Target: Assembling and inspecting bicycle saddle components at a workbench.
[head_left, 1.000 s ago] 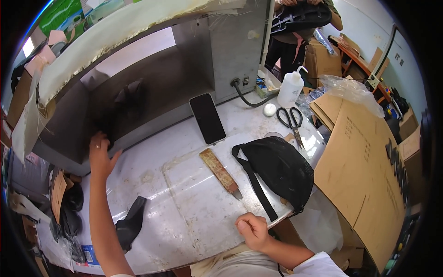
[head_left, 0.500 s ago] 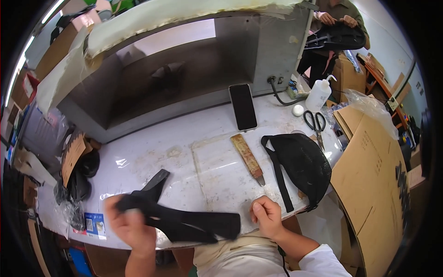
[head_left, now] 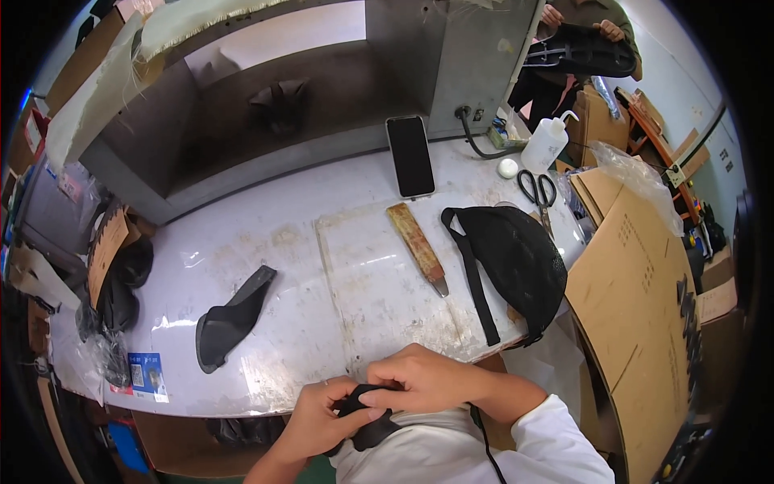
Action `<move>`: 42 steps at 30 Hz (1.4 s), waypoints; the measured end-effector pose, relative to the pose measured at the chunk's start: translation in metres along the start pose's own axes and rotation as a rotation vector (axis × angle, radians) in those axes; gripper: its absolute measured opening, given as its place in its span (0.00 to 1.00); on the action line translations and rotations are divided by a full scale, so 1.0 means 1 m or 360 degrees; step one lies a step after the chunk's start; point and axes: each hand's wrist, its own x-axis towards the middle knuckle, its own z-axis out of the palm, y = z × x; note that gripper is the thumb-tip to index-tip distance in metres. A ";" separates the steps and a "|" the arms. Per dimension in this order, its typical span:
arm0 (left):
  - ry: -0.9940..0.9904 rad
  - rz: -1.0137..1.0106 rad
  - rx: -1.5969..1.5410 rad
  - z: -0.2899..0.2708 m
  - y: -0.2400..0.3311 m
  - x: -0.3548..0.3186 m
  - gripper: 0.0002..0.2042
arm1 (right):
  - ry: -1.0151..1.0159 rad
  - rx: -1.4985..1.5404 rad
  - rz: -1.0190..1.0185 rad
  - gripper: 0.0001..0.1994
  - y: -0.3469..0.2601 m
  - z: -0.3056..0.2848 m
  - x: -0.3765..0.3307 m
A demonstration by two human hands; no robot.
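Close to my body, at the table's front edge, my left hand point(head_left: 316, 419) and my right hand point(head_left: 425, 379) pinch a soft black piece point(head_left: 372, 434) between thumbs and fingers. The fingers hide much of its shape. Farther left, a curved black strip point(head_left: 231, 323), wider at its near end, lies flat on the white table point(head_left: 274, 355). Beyond my right hand rests a knife point(head_left: 418, 248) with a worn, brownish handle and a short blade. A black mesh item with a strap point(head_left: 512, 266) lies to its right.
A dark phone point(head_left: 410, 157) leans against a large grey metal box point(head_left: 266, 165). Black-handled scissors point(head_left: 538, 194), a white squeeze bottle point(head_left: 545, 145) and a white round object point(head_left: 508, 168) stand back right. Cardboard point(head_left: 637, 298) flanks the right side. Another person point(head_left: 580, 48) handles something black.
My left hand has brought the black piece rightward to my body, and my right hand has joined it there. The curved strip now lies alone on the table. The view has shifted slightly.
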 end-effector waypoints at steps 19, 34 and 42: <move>0.0434 0.0404 -0.0664 0.025 -0.015 -0.005 0.08 | 0.0587 0.0065 -0.0556 0.15 0.011 0.025 0.000; 0.0477 0.0322 -0.1366 0.023 -0.028 0.010 0.11 | 0.0424 0.0253 -0.0128 0.14 0.006 0.027 0.000; 0.0319 0.0156 -0.1635 0.021 -0.029 0.015 0.09 | 0.0325 0.0865 0.0079 0.15 0.024 0.034 -0.003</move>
